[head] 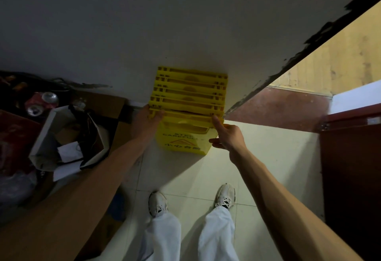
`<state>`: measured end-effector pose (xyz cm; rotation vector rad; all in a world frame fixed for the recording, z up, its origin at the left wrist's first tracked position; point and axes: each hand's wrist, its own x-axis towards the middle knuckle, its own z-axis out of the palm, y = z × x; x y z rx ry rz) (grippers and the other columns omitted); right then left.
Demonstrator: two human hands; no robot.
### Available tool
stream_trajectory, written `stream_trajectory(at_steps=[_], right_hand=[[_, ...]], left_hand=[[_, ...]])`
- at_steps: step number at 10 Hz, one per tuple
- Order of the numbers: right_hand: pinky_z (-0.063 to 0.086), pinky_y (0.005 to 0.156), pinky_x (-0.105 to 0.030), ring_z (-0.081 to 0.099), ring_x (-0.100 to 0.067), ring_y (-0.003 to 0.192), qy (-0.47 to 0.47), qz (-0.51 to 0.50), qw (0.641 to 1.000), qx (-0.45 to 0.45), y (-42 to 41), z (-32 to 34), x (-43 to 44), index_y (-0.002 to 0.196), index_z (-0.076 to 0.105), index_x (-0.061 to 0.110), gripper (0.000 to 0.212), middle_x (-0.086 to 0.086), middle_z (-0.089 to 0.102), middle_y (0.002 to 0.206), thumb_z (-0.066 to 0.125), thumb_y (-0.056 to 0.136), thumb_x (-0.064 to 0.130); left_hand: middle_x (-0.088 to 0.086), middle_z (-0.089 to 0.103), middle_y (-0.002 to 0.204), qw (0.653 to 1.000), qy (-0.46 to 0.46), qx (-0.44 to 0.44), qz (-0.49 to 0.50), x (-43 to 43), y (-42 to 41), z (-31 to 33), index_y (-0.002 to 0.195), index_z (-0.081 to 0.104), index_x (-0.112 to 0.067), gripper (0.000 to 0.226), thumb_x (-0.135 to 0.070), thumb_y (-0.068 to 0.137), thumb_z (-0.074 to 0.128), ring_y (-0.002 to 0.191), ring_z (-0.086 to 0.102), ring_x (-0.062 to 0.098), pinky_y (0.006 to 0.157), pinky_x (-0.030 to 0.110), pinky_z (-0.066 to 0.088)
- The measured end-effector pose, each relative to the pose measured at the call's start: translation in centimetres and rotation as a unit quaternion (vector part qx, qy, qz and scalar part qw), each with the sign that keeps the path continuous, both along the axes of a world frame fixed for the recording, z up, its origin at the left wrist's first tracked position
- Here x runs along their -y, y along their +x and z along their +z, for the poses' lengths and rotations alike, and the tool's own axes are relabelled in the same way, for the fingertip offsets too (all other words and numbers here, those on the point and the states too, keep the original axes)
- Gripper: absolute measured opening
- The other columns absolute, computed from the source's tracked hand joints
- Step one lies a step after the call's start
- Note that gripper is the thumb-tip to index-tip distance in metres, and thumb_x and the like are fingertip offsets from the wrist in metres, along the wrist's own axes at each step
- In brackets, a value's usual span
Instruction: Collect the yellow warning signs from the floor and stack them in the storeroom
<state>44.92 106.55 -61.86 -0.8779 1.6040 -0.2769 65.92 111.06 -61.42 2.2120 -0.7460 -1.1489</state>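
**Obs:** Head view entry. Where were the signs?

**Op:** I logged the yellow warning signs (pixel 189 89) folded flat and standing on edge on the tiled floor (pixel 257 157). They were packed one behind another, with the rearmost against the grey wall (pixel 144 24). The front sign (pixel 183 137) had its printed face towards the camera, showing a triangle and lettering.

**Obs:** Left hand?

**Op:** The left hand (pixel 149 116) gripped the top left corner of the front sign. I saw the fingers curled over the top rail and the thumb on the near side.

**Obs:** Right?

**Op:** The right hand (pixel 229 135) was spread. The index finger was straight, with its tip on the top right corner of the same sign. The thumb stretched out lower down, against the sign's right edge. The other fingers were hidden behind the hand, so I could not tell how they lay.

**Obs:** Surroundings?

**Op:** Left of the stack I noted flattened cardboard (pixel 99 104) and a white box (pixel 61 133) holding paper and dark cords. There were drink cans (pixel 49 97) farther back. A dark red door (pixel 350 168) was at the right edge. White shoes (pixel 157 203) stood on the tiles, well back from the stack.
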Motion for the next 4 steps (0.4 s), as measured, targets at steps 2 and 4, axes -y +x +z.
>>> stream_trajectory(at_steps=[2, 4], right_hand=[[0.058, 0.083, -0.044, 0.069, -0.025, 0.077, 0.007, -0.013, 1.0, 0.007, 0.3, 0.8, 0.3, 0.118, 0.061, 0.009, 0.046, -0.005, 0.067, 0.104, 0.048, 0.096, 0.048], [0.056, 0.069, -0.034, 0.07, -0.025, 0.08, -0.007, -0.019, 1.0, -0.017, 0.4, 5.0, -0.4, 0.115, 0.064, 0.009, 0.041, -0.005, 0.067, 0.11, 0.047, 0.098, 0.042]], left_hand=[[0.004, 0.044, 0.147, 0.998, 0.044, -0.041, -0.028, 0.6, 0.5, 0.4, 0.145, 0.038, -0.013, 0.054, -0.037, 0.097, 0.047, 0.134, 0.043, 0.026, 0.096, 0.031, 0.036], [0.011, 0.042, 0.149, 0.998, 0.059, -0.013, -0.003, -0.4, 1.9, 3.9, 0.149, 0.03, -0.009, 0.059, -0.038, 0.098, 0.043, 0.133, 0.043, 0.031, 0.107, 0.039, 0.036]])
